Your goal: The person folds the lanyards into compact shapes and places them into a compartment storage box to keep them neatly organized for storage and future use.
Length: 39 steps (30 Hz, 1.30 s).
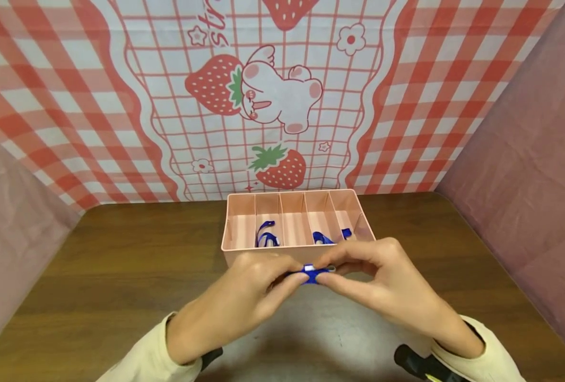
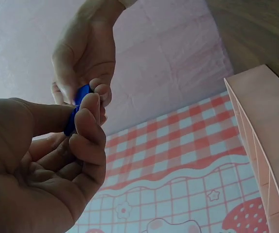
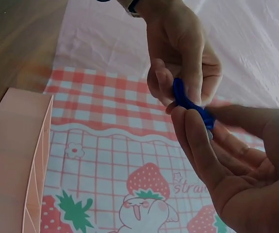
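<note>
A folded blue lanyard (image 1: pixel 314 275) with a white patch on top and a small metallic bit at its right end is held up between both hands. My left hand (image 1: pixel 244 292) pinches its left end between thumb and fingers. At the other end, the thumb and index finger of my right hand (image 1: pixel 382 281) grip it. Both wrist views show the blue band (image 2: pixel 83 92) bent between the fingertips, much of it hidden by them. Just beyond the hands stands a pink divided box (image 1: pixel 253 255).
Blue straps lie in some of the box's compartments: one strap (image 1: pixel 268 240) left of centre, another strap (image 1: pixel 321 238) further right, and a blue piece (image 1: pixel 346 233) in the rightmost. The box rests on a brown wooden table (image 1: pixel 167 233), before a red-and-white checked cloth (image 1: pixel 430 106).
</note>
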{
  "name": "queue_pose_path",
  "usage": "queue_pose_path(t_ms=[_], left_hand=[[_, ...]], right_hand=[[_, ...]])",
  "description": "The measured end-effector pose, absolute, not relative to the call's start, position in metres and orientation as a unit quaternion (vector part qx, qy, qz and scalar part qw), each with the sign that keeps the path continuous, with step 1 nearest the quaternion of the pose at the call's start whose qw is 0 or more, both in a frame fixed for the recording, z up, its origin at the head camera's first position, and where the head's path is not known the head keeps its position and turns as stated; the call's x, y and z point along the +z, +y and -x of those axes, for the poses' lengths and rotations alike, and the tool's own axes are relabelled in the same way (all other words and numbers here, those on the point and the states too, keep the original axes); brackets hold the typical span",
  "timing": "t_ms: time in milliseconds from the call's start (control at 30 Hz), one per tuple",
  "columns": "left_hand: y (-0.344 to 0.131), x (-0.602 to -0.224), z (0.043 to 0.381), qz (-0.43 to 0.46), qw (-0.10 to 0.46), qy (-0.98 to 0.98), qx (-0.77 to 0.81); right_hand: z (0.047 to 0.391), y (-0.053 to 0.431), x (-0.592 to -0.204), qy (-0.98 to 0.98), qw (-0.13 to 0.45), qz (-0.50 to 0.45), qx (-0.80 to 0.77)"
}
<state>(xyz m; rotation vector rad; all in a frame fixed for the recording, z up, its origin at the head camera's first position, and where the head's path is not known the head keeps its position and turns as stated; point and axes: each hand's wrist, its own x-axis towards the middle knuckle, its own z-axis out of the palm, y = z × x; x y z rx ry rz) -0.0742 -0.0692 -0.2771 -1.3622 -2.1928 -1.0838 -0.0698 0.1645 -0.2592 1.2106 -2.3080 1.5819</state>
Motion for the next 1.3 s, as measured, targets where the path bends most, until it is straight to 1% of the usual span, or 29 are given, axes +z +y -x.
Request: queue_pose_path(t_ms=[67, 200, 267, 433, 500, 567, 700, 733, 800, 900, 1067, 1167, 1300], left_hand=[[-0.07, -0.278, 0.073, 0.481, 0.167, -0.771, -0.382], [-0.075, -0.279, 0.071, 0.485, 0.126, -0.768, -0.398], [-0.079, -0.28, 0.07, 0.492, 0.118, -0.766, -0.396], [-0.089, -0.29, 0.068, 0.506, 0.143, -0.756, -0.39], [-0.094, -0.297, 0.07, 0.49, 0.138, -0.765, -0.395], [-0.102, -0.308, 0.075, 0.457, 0.147, -0.792, -0.377], [-0.121, -0.337, 0.088, 0.389, 0.195, -0.862, -0.26], [-0.125, -0.345, 0.09, 0.376, 0.209, -0.875, -0.221], [-0.132, -0.36, 0.095, 0.358, 0.217, -0.894, -0.158], [-0.14, -0.375, 0.096, 0.344, 0.208, -0.91, -0.102], [-0.152, -0.383, 0.093, 0.337, 0.189, -0.918, -0.09], [-0.155, -0.384, 0.092, 0.336, 0.182, -0.92, -0.084], [-0.154, -0.385, 0.092, 0.336, 0.183, -0.921, -0.068]], right_hand=[[0.07, 0.163, -0.259, -0.757, 0.06, -0.41, 0.506], [0.069, 0.164, -0.258, -0.75, 0.075, -0.434, 0.493], [0.068, 0.162, -0.26, -0.74, 0.085, -0.455, 0.488], [0.068, 0.154, -0.269, -0.719, 0.105, -0.497, 0.474], [0.07, 0.15, -0.273, -0.737, 0.119, -0.479, 0.461], [0.075, 0.145, -0.278, -0.764, 0.157, -0.449, 0.437], [0.099, 0.133, -0.285, -0.816, 0.244, -0.364, 0.377], [0.107, 0.128, -0.287, -0.823, 0.258, -0.349, 0.367], [0.126, 0.116, -0.292, -0.836, 0.261, -0.325, 0.357], [0.156, 0.09, -0.304, -0.852, 0.25, -0.313, 0.337], [0.201, 0.038, -0.33, -0.894, 0.21, -0.315, 0.24], [0.221, 0.01, -0.346, -0.927, 0.186, -0.296, 0.136], [0.232, -0.013, -0.363, -0.953, 0.138, -0.267, 0.033]])
